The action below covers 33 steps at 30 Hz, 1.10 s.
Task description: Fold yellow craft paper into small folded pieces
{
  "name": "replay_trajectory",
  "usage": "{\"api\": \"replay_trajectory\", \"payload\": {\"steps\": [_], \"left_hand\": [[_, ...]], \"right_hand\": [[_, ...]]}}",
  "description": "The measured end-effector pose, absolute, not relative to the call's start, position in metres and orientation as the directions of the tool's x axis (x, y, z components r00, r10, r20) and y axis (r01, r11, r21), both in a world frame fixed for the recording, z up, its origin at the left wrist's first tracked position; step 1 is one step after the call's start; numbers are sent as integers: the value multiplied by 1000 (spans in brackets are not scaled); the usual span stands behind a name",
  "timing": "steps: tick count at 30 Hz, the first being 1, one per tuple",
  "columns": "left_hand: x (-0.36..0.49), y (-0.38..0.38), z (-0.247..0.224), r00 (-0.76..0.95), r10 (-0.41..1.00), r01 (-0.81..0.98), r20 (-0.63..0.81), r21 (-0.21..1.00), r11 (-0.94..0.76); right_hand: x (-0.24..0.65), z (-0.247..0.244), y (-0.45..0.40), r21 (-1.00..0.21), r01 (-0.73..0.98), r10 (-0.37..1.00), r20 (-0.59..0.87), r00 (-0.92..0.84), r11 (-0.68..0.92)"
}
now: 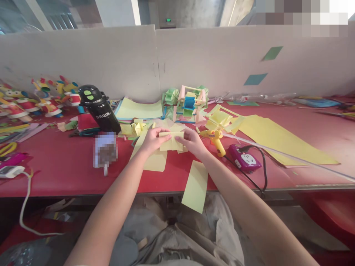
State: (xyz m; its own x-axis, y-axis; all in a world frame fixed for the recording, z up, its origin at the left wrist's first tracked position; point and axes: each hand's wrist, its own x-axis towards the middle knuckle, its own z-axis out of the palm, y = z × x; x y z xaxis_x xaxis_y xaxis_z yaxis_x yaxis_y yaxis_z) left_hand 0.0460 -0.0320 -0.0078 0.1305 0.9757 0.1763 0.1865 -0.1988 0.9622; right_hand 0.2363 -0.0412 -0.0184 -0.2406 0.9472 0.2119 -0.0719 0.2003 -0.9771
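Between my two hands is a small piece of yellow paper (171, 143), held up over the red table. My left hand (153, 140) pinches its left side, thumb on the near face. On the right side my right hand (193, 142) grips it the same way. Beneath lie yellow paper sheets (155, 163) spread on the table. Another yellow sheet (195, 186) hangs over the front edge below my right forearm. Just right of my right hand lies a yellow glue gun (215, 140). Folded yellow paper pieces (135, 128) sit beyond my left hand.
A black bottle (98, 109) stands at the left, with several colourful paper figures (47, 98) behind. A paper-and-stick model (190, 103) stands at the back. At right are a purple power socket (245, 159) with a black cable and large yellow sheets (280, 138).
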Motion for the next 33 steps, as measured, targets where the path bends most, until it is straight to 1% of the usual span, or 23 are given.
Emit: {"api": "replay_trajectory", "payload": {"steps": [12, 17, 21, 25, 29, 33], "left_hand": [[44, -27, -15, 155, 965, 184, 210, 954, -237], [45, -28, -13, 156, 968, 184, 197, 957, -225], [46, -31, -9, 126, 969, 216, 215, 947, -238], [46, -31, -9, 117, 961, 244, 250, 931, -272], [47, -31, -12, 134, 964, 240, 227, 937, -254], [47, -30, -13, 141, 963, 239, 230, 936, -259]], "right_hand": [[235, -16, -43, -980, -57, 949, 200, -244, 192], [235, -14, -44, -982, -73, 951, 185, -247, 172], [235, -9, -48, -985, -43, 958, 170, -233, 164], [234, -5, -51, -982, 2, 954, 184, -236, 189], [235, -5, -50, -971, 57, 947, 211, -243, 231], [235, -8, -48, -970, 55, 944, 218, -246, 239]]}}
